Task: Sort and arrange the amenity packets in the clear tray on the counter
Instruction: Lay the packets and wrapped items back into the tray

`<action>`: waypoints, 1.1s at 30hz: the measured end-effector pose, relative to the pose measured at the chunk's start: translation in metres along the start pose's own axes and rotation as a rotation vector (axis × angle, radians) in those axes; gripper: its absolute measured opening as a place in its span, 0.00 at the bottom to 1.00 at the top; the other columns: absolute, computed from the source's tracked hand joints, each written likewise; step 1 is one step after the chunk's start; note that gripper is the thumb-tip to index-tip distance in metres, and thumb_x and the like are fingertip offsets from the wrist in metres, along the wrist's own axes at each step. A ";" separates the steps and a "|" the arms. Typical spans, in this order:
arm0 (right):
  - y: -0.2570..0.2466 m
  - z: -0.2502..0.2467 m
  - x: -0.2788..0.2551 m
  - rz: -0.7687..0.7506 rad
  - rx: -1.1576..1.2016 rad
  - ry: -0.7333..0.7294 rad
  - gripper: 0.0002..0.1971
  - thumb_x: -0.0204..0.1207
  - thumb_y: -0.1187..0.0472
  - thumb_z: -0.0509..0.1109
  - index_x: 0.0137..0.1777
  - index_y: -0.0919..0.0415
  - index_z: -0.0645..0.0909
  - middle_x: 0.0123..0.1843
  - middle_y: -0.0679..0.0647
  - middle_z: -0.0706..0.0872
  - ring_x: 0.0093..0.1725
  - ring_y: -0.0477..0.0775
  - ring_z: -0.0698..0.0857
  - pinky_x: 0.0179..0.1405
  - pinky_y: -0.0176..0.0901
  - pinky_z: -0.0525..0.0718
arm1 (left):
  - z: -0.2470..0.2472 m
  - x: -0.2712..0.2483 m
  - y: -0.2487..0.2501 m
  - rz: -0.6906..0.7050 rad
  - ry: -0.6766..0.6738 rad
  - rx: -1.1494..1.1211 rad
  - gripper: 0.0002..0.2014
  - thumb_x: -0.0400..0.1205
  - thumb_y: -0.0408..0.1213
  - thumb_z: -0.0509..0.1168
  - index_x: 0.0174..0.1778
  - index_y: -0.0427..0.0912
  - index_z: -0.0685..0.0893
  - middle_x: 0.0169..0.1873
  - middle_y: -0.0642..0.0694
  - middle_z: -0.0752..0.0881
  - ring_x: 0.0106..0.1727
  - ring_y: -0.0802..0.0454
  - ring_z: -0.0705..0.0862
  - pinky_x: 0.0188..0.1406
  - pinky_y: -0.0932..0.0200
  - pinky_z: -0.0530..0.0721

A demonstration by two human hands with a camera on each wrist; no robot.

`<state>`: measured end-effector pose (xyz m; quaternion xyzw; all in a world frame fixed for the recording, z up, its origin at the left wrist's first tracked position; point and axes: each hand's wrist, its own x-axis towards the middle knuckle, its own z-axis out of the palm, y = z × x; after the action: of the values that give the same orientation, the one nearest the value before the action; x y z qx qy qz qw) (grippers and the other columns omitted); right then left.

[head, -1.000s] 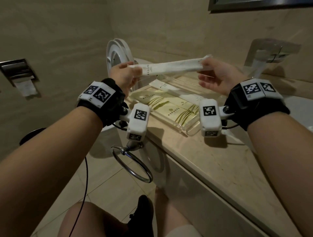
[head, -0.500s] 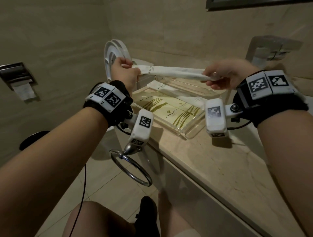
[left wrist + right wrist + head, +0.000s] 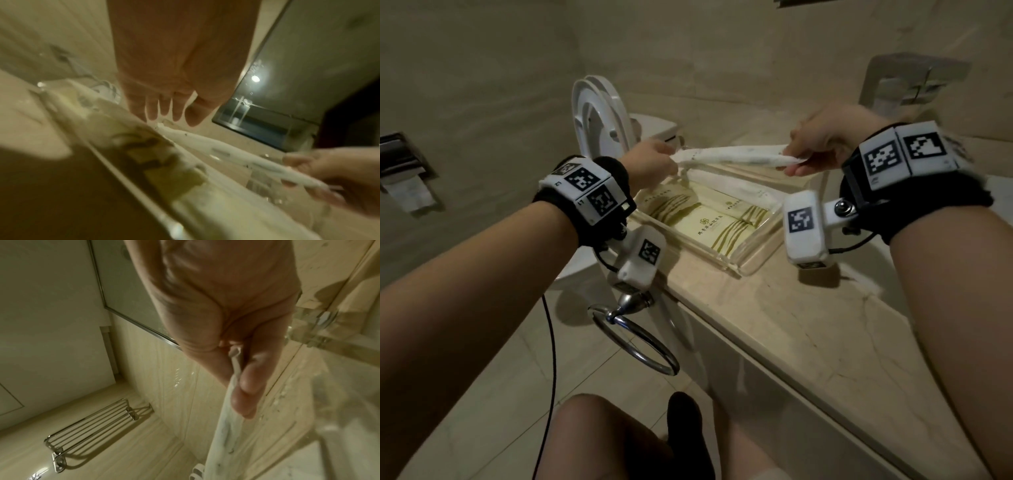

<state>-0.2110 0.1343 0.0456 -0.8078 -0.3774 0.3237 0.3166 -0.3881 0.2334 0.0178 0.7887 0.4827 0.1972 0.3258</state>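
Observation:
A long white packet (image 3: 736, 158) stretches between both hands, just above the far side of the clear tray (image 3: 751, 263). My left hand (image 3: 654, 164) pinches its left end; my right hand (image 3: 825, 140) pinches its right end. The right wrist view shows that packet (image 3: 224, 431) clamped between thumb and fingers. The left wrist view shows the packet (image 3: 232, 154) running from my left fingertips to my right hand (image 3: 329, 175). In the tray lie cream packets with green stripes (image 3: 715, 229) and another long white packet (image 3: 736, 188).
The tray sits at the left end of a beige stone counter (image 3: 808, 335). A toilet with raised lid (image 3: 599, 116) stands beyond the counter's end. A chrome towel ring (image 3: 635, 337) hangs below the edge. A faucet (image 3: 907, 82) stands at the far right.
Both hands have lowered the long white packet towards the tray's far side. My right hand has turned palm-down over its end.

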 end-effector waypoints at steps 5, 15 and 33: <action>0.004 0.002 0.003 -0.094 -0.001 -0.021 0.15 0.82 0.74 0.60 0.34 0.62 0.65 0.26 0.60 0.80 0.10 0.45 0.80 0.13 0.32 0.80 | 0.004 -0.013 0.005 0.091 -0.168 0.343 0.28 0.87 0.35 0.54 0.83 0.51 0.56 0.81 0.43 0.63 0.76 0.46 0.69 0.70 0.59 0.69; 0.007 0.005 0.000 -0.158 -0.060 -0.021 0.16 0.75 0.80 0.64 0.31 0.62 0.76 0.33 0.56 0.79 0.13 0.43 0.82 0.16 0.30 0.82 | 0.015 -0.004 -0.007 0.264 -0.191 0.609 0.34 0.87 0.35 0.54 0.84 0.48 0.42 0.84 0.47 0.45 0.84 0.47 0.51 0.82 0.49 0.52; -0.004 0.020 -0.014 -0.198 -0.558 0.006 0.18 0.71 0.80 0.65 0.54 0.62 0.87 0.29 0.50 0.75 0.27 0.47 0.72 0.28 0.36 0.73 | -0.003 0.025 0.028 0.163 -0.424 0.837 0.35 0.84 0.26 0.55 0.84 0.51 0.48 0.82 0.39 0.59 0.74 0.44 0.71 0.70 0.53 0.75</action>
<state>-0.2351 0.1300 0.0413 -0.8239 -0.5278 0.1724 0.1134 -0.3604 0.2479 0.0396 0.9103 0.3800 -0.1547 0.0548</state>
